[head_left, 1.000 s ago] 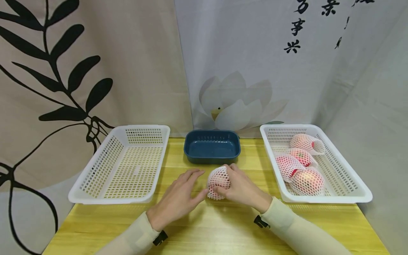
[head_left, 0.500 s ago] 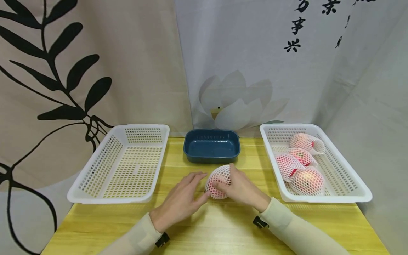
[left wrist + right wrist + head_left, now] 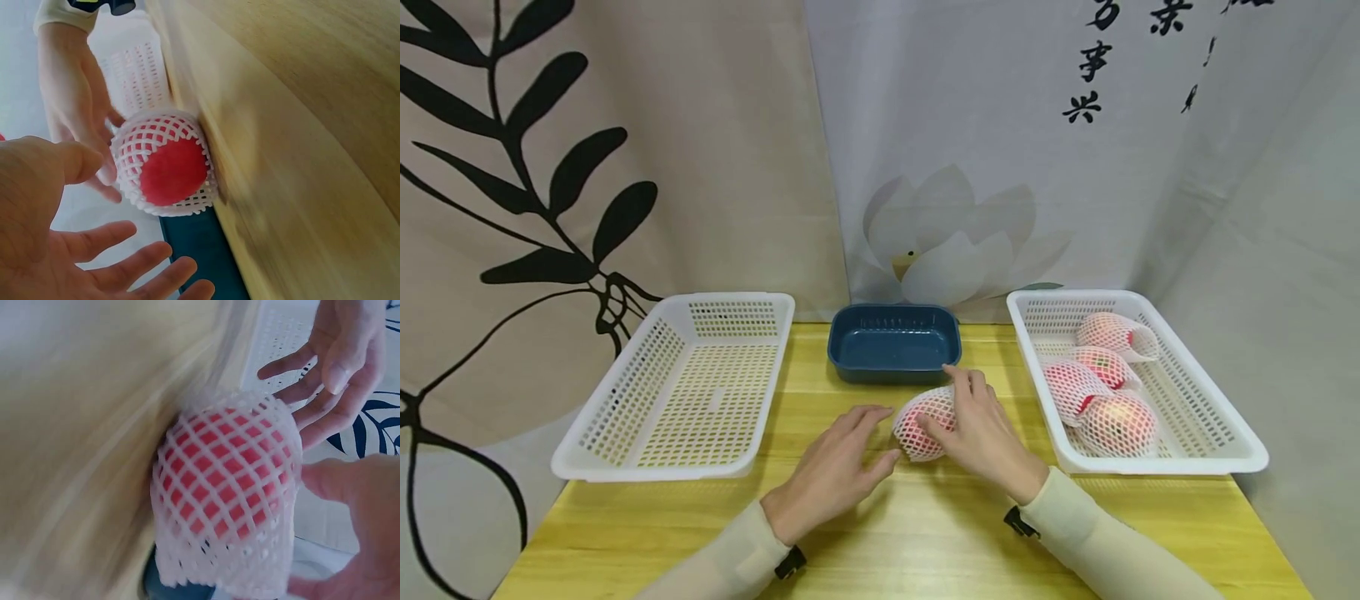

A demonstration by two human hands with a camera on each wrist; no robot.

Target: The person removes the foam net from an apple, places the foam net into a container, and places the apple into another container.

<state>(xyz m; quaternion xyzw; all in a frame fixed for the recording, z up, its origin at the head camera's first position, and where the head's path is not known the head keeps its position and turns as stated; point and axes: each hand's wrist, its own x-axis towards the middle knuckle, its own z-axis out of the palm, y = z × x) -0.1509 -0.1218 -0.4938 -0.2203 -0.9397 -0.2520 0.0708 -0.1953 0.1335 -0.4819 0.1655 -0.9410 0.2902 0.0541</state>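
A red round fruit in a white foam net (image 3: pixel 922 423) rests on the wooden table between both hands. In the left wrist view its bare red end (image 3: pixel 174 172) shows through the net's opening. In the right wrist view the net's loose end (image 3: pixel 225 565) extends past the fruit. My right hand (image 3: pixel 988 429) is at its right side, thumb touching the net and the other fingers stretched out. My left hand (image 3: pixel 831 471) stays just left of the fruit, apart from it, with fingers spread.
A white basket (image 3: pixel 1217 442) on the right holds several net-wrapped fruits (image 3: pixel 1116 425). Another white basket (image 3: pixel 700 400) stands on the left. A dark blue tray (image 3: pixel 895 372) sits behind the hands, near the curtain. Bare wood (image 3: pixel 910 542) shows in front.
The netted fruit has shifted slightly right and turned. My right hand's fingers have loosened and straightened beside it. The left hand has moved a little to the right.
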